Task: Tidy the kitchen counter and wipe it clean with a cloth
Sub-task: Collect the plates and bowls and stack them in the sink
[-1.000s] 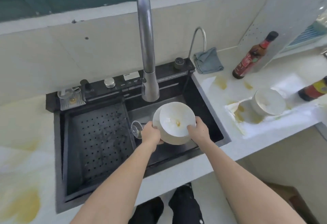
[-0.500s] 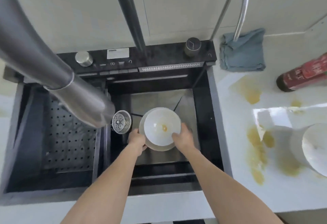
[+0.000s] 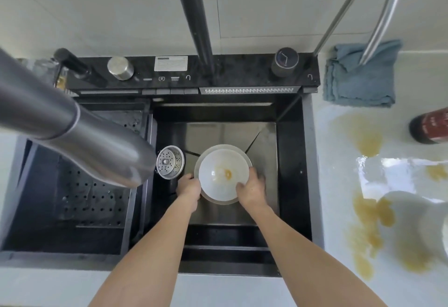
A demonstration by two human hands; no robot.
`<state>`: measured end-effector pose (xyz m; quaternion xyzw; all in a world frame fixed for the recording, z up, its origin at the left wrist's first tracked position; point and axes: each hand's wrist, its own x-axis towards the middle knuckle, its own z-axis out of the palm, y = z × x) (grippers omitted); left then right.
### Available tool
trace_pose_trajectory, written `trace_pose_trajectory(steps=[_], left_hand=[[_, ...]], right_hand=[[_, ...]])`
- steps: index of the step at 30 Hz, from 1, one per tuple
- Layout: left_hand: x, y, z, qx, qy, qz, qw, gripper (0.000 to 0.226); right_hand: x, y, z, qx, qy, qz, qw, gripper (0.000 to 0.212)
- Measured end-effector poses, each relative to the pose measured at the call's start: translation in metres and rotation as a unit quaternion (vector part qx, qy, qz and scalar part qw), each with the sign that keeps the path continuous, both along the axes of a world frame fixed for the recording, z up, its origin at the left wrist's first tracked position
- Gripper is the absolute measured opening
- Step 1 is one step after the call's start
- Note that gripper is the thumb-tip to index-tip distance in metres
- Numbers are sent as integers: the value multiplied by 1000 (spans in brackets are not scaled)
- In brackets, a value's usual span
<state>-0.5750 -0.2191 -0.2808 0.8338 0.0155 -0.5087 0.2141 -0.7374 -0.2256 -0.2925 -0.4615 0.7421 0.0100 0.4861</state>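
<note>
Left hand [image 3: 188, 189] and right hand [image 3: 251, 191] both gripping stained white bowl [image 3: 223, 175] low inside sink [image 3: 289, 161]; blue cloth [image 3: 358, 78] on counter [image 3: 339, 185].

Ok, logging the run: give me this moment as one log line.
both hands: left hand, right hand | holding bowl | over sink | counter stains unwiped

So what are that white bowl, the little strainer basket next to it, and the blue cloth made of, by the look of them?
The white bowl, held by both hands, looks like glazed ceramic, smooth with a soft sheen, though hard plastic is possible. The strainer basket looks like polished stainless steel: bright, reflective, punched with small holes. The blue cloth appears to be soft woven or terry fabric, matte, crumpled in folds.
</note>
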Motion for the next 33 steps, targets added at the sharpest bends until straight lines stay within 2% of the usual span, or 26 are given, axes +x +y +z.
trace_pose_trajectory(steps=[3,8,12,17,22,28,33], left_hand=[[1,1,15,1,2,-43,999,24],[4,-8,61,-55,-39,-188,980,52],[-6,-18,112,-119,-77,-322,936,53],[-46,-4,187,-221,-68,-402,886,49],[-115,17,241,-284,-31,-495,821,45],[-212,52,269,-309,56,-562,765,44],[-274,76,264,-254,116,-559,781,48]], right_hand=[[1,-2,12,10,6,-4,1000,55],[1,-7,57,-2,-18,-17,1000,52],[-7,-2,114,-76,-44,-58,994,50],[-28,27,197,-167,-69,-111,977,57],[-84,82,259,-241,-50,-201,948,55],[-166,153,291,-276,-25,-319,906,53],[-226,195,287,-292,-8,-375,880,48]])
